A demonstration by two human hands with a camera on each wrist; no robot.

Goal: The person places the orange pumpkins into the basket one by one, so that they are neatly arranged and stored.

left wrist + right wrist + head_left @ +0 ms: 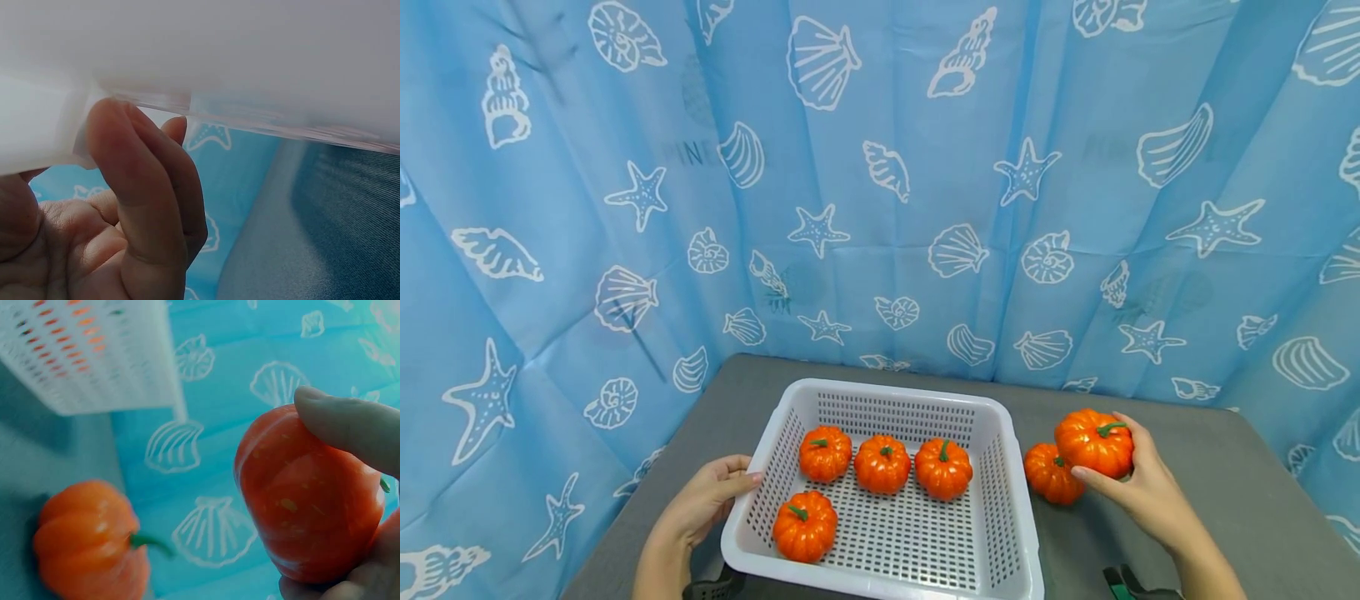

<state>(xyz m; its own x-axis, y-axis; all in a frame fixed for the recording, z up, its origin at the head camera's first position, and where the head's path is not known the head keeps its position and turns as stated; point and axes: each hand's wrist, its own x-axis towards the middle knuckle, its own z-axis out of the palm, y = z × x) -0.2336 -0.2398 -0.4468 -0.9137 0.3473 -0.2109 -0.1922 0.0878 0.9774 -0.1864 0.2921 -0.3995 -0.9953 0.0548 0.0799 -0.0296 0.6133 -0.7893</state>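
My right hand [1150, 482] grips a small orange pumpkin [1094, 443] with a green stem, thumb on one side and fingers on the other. In the right wrist view that pumpkin [306, 500] is raised off the table. Just left of it, another pumpkin [1051, 473] stands on the table outside the basket. My left hand [706, 502] pinches the left rim of a white perforated plastic basket [1017, 500]. Seen from the left wrist, curled fingers [134, 169] hold the basket's edge from below. Inside the basket are several pumpkins, three in a back row and one pumpkin [805, 527] at front left.
A grey cloth-covered table [1195, 450] carries the basket. Behind and at both sides hangs a blue curtain [895, 208] with white shells and starfish. Dark straps [1138, 583] show at the wrists.
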